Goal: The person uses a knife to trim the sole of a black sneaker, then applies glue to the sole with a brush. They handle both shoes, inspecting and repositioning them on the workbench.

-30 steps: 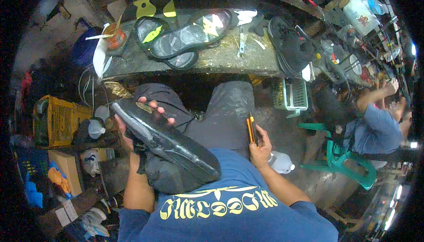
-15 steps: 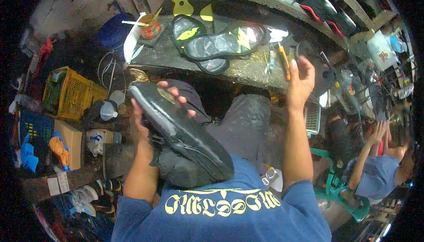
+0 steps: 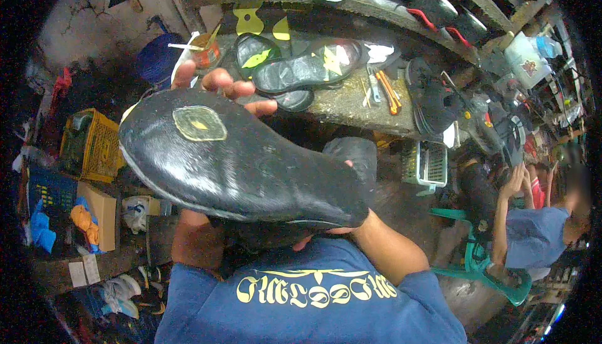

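Note:
A black shoe (image 3: 251, 162) is held in front of my chest, its glossy underside turned up and a pale patch near the toe. My left hand (image 3: 222, 85) grips the toe half, with the fingertips showing past its far edge and the palm hidden behind it. At the heel end, my right hand (image 3: 343, 231) holds from below and is mostly covered by the shoe. On the bench beyond lie black soles (image 3: 291, 74) with yellow-green and white patches. An orange-handled tool (image 3: 390, 93) lies to their right.
The low wooden bench (image 3: 342, 107) also carries an orange tub (image 3: 205, 52). Yellow crate (image 3: 94, 149) and cardboard box (image 3: 100, 212) stand at left. To the right are a pale green basket (image 3: 426, 163), a green plastic chair (image 3: 480, 259) and another person (image 3: 533, 234).
The shoe has been raised and turned from side-on to underside up. My right hand has left the area beside the orange-handled tool and now holds the heel end.

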The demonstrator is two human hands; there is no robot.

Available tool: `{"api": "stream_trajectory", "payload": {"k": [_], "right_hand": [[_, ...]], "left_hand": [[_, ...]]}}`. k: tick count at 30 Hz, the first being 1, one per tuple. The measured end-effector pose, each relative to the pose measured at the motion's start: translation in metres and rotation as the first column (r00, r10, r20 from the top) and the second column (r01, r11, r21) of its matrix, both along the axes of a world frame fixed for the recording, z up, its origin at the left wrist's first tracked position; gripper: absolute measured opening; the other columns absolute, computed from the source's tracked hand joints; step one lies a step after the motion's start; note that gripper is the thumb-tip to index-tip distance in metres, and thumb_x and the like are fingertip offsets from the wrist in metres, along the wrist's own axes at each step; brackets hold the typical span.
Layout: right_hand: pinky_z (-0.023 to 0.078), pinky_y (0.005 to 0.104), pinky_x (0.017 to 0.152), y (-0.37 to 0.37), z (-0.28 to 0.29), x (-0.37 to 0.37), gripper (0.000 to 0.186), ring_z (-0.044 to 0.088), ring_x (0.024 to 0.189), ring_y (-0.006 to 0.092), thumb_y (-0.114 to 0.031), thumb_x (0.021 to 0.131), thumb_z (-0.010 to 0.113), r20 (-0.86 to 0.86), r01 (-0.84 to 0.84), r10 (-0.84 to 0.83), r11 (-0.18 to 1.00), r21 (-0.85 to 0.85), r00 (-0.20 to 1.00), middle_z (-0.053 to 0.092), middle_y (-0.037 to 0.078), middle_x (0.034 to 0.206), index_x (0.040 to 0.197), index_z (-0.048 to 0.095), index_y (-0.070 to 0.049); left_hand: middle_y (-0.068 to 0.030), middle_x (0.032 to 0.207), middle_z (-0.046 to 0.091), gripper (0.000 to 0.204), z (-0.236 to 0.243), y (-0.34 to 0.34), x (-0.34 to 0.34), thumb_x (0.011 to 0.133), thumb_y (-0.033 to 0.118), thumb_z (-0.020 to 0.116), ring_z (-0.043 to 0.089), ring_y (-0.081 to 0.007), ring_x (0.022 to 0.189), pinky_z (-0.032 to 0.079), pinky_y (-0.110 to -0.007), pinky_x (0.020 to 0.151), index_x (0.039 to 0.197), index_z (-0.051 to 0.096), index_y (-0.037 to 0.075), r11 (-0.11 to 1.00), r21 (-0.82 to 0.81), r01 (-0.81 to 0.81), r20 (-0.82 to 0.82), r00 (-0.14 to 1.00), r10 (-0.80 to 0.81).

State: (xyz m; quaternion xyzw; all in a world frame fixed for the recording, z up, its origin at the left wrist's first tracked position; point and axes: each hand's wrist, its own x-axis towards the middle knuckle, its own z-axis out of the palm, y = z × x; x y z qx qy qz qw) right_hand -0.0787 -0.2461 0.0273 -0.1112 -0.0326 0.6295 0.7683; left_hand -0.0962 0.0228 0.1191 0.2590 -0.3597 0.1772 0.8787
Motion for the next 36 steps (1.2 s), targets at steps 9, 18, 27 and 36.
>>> {"api": "stream_trajectory", "payload": {"k": [9, 18, 27, 36], "right_hand": [[0.041, 0.0454, 0.11, -0.007, 0.01, 0.009, 0.085, 0.048, 0.133, 0.03, -0.05, 0.086, 0.063, 0.413, 0.407, -0.337, 0.909, -0.091, 0.846, 0.043, 0.017, 0.148, 0.152, 0.031, -0.006], [0.039, 0.0452, 0.112, 0.004, -0.011, 0.002, 0.08, 0.046, 0.136, 0.0305, -0.051, 0.087, 0.065, 0.377, 0.438, -0.335, 0.869, -0.231, 0.864, 0.042, 0.014, 0.152, 0.148, 0.039, -0.006], [0.042, 0.0506, 0.11, -0.017, -0.019, 0.004, 0.084, 0.058, 0.122, 0.0369, -0.057, 0.081, 0.069, 0.128, 0.296, -0.269, 0.909, -0.292, 0.954, 0.057, 0.018, 0.139, 0.143, 0.047, -0.005], [0.037, 0.0603, 0.105, -0.127, 0.005, 0.065, 0.072, 0.048, 0.128, 0.0275, -0.062, 0.082, 0.068, 0.225, 0.833, -0.82, 0.55, 0.057, 0.526, 0.052, 0.005, 0.142, 0.14, 0.051, -0.023]], "left_hand": [[-0.0148, 0.159, 0.03, 0.096, 0.006, -0.007, -0.047, 0.093, 0.07, 0.045, 0.031, -0.0306, 0.145, 0.023, -0.046, 0.12, 0.157, 0.02, 0.002, 0.976, -0.062, -0.211, -0.449, 0.879, 0.161], [-0.0115, 0.136, 0.057, 0.057, -0.011, -0.008, -0.05, 0.098, 0.036, 0.057, 0.059, -0.0269, 0.12, 0.048, -0.046, 0.102, 0.146, 0.044, 0.01, 0.893, 0.079, -0.443, -0.588, 0.703, 0.401], [-0.0115, 0.114, 0.062, 0.033, -0.026, 0.003, -0.041, 0.103, 0.03, 0.053, 0.063, -0.0223, 0.101, 0.053, -0.042, 0.091, 0.121, 0.055, 0.003, 0.748, 0.254, -0.614, -0.604, 0.503, 0.618], [-0.0059, 0.079, 0.06, 0.039, -0.067, 0.041, -0.065, 0.105, 0.03, 0.049, 0.064, -0.0193, 0.081, 0.055, -0.039, 0.078, 0.071, 0.045, 0.013, 0.72, 0.363, -0.591, -0.695, 0.343, 0.632]]}}
